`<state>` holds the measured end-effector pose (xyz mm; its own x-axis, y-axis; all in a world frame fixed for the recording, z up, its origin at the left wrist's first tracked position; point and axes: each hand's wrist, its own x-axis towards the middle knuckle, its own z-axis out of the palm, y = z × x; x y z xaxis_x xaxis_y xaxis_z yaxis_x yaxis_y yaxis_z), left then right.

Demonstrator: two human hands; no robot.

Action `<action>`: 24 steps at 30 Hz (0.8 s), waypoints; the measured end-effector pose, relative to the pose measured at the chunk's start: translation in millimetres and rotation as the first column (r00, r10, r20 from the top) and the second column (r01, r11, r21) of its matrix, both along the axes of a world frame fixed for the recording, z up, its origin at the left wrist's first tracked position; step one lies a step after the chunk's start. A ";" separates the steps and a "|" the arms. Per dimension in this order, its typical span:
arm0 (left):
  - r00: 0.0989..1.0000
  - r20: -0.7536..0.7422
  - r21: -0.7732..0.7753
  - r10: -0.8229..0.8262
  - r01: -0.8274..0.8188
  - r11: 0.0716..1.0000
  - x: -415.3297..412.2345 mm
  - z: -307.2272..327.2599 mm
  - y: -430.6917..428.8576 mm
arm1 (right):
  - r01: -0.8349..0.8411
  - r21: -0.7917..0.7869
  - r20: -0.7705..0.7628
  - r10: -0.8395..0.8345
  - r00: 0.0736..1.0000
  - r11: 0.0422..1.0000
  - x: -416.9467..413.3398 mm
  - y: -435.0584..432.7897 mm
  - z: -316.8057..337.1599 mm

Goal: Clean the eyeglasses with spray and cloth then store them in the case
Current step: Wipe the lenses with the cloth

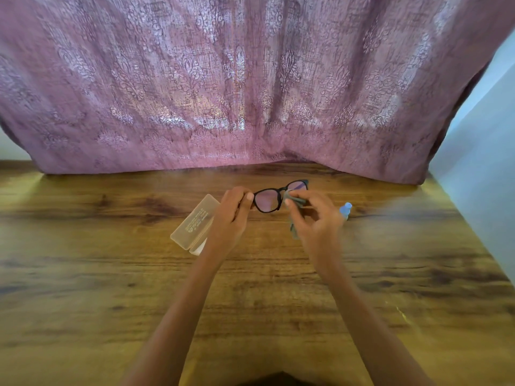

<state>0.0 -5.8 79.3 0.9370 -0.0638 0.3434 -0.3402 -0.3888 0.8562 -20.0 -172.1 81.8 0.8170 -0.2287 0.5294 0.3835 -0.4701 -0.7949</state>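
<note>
Black-framed eyeglasses (268, 201) are held up above the wooden table (83, 246), lenses facing me. My left hand (232, 215) pinches the frame's left end. My right hand (315, 218) pinches a grey cloth (299, 201) against the right lens; part of the cloth hangs below the hand. A translucent beige case (192, 221) lies on the table under and left of my left hand, its far side hidden by the wrist. A small blue spray bottle (346, 209) stands just right of my right hand, mostly hidden behind it.
A purple patterned curtain (250, 93) hangs along the table's far edge. A pale wall (479, 162) borders the table on the right. Bare wood stretches across the table's near half between my forearms and to both sides.
</note>
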 end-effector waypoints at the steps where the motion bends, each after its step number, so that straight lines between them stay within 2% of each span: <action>1: 1.000 0.000 -0.003 0.003 -0.003 1.000 0.0 -0.3 -1.1 | -0.004 -0.087 0.033 0.007 0.999 0.996 -0.3 4.0 -0.4; 4: 1.000 0.000 -0.001 0.006 -0.006 1.000 0.0 -1.7 -2.7 | 0.019 -0.238 0.085 0.001 0.996 0.971 1.9 10.9 -2.9; 12: 1.000 -0.011 -0.019 0.011 -0.011 1.000 2.2 -4.8 -4.9 | -0.043 -0.409 0.152 0.115 0.982 0.911 -8.3 24.7 -12.4; 16: 1.000 0.000 -0.003 -0.008 0.008 1.000 0.5 -8.4 -6.0 | 0.015 -0.396 0.176 0.059 0.983 0.918 -1.9 29.3 -6.0; 19: 1.000 -0.021 -0.046 0.013 -0.014 0.999 -0.1 -9.4 -5.2 | 0.066 -0.375 0.158 -0.007 0.987 0.924 3.0 23.9 -4.5; 24: 0.998 -0.048 -0.073 0.052 -0.055 0.996 1.2 -10.4 -4.6 | 0.072 -0.409 0.170 -0.002 0.986 0.910 -0.9 22.2 -11.7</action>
<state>1.2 -10.5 68.9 0.9534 0.0106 0.3016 -0.2801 -0.3404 0.8976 -20.9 -150.0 70.1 0.7074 0.0098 0.7068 0.4659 -0.7585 -0.4557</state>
